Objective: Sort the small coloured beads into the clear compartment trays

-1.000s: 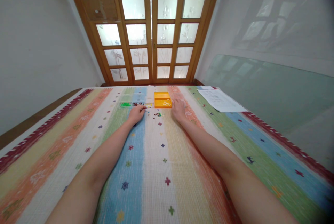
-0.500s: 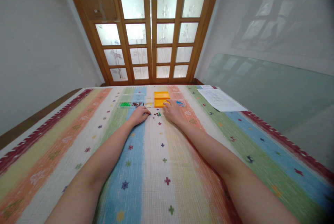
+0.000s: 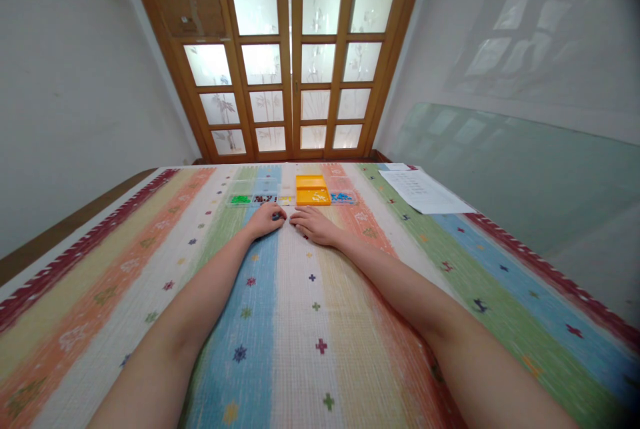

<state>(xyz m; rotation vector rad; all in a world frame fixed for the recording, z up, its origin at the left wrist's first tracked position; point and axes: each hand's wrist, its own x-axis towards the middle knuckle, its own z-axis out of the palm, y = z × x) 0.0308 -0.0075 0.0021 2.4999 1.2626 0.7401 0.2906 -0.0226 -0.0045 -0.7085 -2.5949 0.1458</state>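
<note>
My left hand (image 3: 267, 220) rests on the cloth just in front of a compartment of dark brown bits (image 3: 265, 198). Its fingers are curled with the tips pinched, and whatever they hold is too small to make out. Close to its right, my right hand (image 3: 316, 225) lies palm down with the fingers stretched out towards the left fingertips, covering the cloth beneath. Just behind it stands an opened orange-yellow box (image 3: 301, 196) with small white bits (image 3: 320, 196) inside. Clear trays beside the box hold green bits (image 3: 241, 199), yellow bits (image 3: 285, 200) and blue bits (image 3: 342, 196).
A striped, patterned tablecloth (image 3: 300, 322) covers the table. A printed paper sheet (image 3: 425, 191) lies at the far right. Beyond the table are wooden doors with glass panes (image 3: 270, 64), and a pale green glass panel (image 3: 500, 169) leans on the right wall.
My right hand has moved from the orange-yellow box down and left, near my left hand. It now hides the small mixed pile of bits. My left hand has hardly moved.
</note>
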